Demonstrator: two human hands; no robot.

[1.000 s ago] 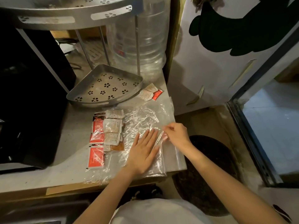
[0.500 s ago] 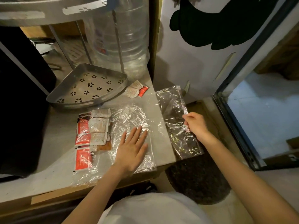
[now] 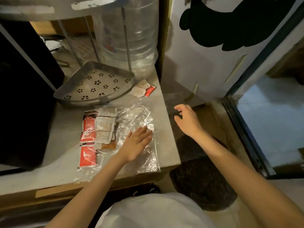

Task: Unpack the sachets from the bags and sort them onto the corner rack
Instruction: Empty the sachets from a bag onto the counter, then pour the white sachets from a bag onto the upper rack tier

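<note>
A clear plastic bag (image 3: 136, 116) lies flat on the grey counter (image 3: 57, 125), with red and white sachets (image 3: 98, 129) packed in its left half. My left hand (image 3: 138, 143) presses flat on the bag's right part, fingers spread. My right hand (image 3: 187, 119) hovers past the counter's right edge with its fingers apart and nothing gripped. A second clear bag (image 3: 174, 99), blurred, floats just beyond its fingertips. The corner rack's lower shelf (image 3: 82, 99) sits bare behind the sachets. Three loose sachets (image 3: 143, 90) lie at its right corner.
The rack's upper shelf (image 3: 41, 12) hangs over the back of the counter. A large clear water bottle (image 3: 131, 38) stands behind the rack. A black appliance (image 3: 21, 96) fills the left side. A dark mat (image 3: 200, 178) lies on the floor below the counter's right edge.
My right hand pulled the second clear bag off the counter to the right, then opened and let it go. My left hand stayed flat on the bag holding sachets.
</note>
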